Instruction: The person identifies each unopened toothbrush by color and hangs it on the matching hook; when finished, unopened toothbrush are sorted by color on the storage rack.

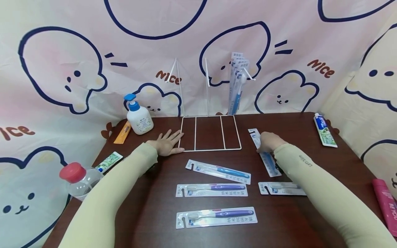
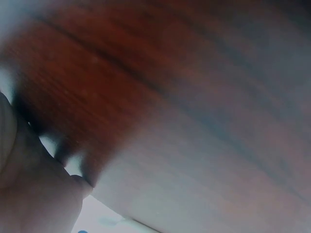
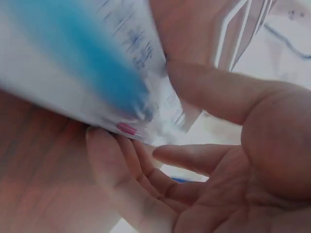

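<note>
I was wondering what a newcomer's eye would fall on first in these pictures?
Probably the cartoon backdrop behind the table. Then the white rack with toothbrush packs hanging at its right, and the left hand spread at its left edge. The right hand holds another pack beside the rack.

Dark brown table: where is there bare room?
Free: between the right hand and the rightmost blue and green toothpaste tube; between the pale left sleeve and the nearest clear-packed purple toothbrush. Crowded: packs between that toothbrush and the white wire rack.

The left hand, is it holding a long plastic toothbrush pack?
No, the left hand lies spread open at the left edge of the white wire rack.
</note>
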Demonstrator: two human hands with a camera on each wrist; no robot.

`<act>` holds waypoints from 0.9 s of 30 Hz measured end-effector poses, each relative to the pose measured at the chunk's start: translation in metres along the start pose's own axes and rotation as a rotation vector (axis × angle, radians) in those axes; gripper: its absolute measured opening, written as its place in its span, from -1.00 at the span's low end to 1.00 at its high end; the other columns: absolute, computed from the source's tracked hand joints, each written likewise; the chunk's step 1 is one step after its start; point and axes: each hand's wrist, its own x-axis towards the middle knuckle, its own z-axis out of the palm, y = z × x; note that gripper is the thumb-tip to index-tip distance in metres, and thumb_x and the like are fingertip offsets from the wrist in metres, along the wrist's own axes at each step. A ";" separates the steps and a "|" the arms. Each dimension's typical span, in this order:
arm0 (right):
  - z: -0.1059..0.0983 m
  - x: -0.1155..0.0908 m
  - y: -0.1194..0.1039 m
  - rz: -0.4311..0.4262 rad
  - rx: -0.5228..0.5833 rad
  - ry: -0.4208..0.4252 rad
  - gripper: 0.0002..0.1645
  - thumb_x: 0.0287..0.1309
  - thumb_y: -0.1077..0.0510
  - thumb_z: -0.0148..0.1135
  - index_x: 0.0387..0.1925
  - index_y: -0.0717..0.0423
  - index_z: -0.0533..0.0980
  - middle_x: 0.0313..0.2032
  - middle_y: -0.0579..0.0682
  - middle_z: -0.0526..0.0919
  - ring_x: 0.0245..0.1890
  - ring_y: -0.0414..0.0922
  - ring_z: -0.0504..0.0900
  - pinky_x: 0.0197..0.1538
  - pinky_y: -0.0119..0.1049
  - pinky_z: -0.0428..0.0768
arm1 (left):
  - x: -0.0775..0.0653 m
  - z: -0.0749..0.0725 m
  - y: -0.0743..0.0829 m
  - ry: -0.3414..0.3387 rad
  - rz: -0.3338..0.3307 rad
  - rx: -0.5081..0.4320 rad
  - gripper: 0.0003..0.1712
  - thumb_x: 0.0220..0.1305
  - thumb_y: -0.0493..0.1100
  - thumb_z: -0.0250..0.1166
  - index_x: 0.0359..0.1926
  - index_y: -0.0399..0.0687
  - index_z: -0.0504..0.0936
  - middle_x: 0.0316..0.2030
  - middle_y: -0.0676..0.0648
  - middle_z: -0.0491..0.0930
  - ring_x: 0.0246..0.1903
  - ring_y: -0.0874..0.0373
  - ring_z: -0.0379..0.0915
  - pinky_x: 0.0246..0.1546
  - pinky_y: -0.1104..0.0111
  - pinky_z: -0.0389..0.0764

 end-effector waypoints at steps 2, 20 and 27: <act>-0.002 0.003 0.007 0.025 0.023 -0.019 -0.63 0.02 0.13 0.31 -0.33 0.39 0.44 -0.50 0.17 0.54 -0.61 -0.05 0.55 -0.62 -0.31 0.48 | 0.001 0.002 -0.001 -0.002 -0.006 -0.010 0.05 0.06 0.60 -0.35 0.44 0.20 -0.31 0.43 0.03 -0.39 0.35 -0.18 -0.49 0.17 -0.22 -0.23; -0.050 -0.032 0.035 -0.032 0.288 0.204 -0.32 0.19 0.00 0.16 0.22 0.27 0.21 -0.06 0.32 0.45 -0.20 0.19 0.54 -0.34 0.08 0.54 | 0.004 0.007 -0.002 0.006 -0.001 -0.031 0.03 0.08 0.59 -0.31 0.44 0.22 -0.28 0.43 0.06 -0.37 0.36 -0.16 -0.49 0.18 -0.22 -0.22; -0.076 -0.074 0.002 -0.210 0.443 0.381 -0.15 0.18 -0.22 0.05 0.37 0.04 0.05 0.13 0.25 0.35 -0.03 0.26 0.45 -0.15 0.29 0.40 | 0.003 0.001 -0.001 -0.010 -0.013 -0.009 0.04 0.07 0.59 -0.30 0.44 0.22 -0.31 0.42 0.06 -0.41 0.35 -0.17 -0.50 0.18 -0.21 -0.24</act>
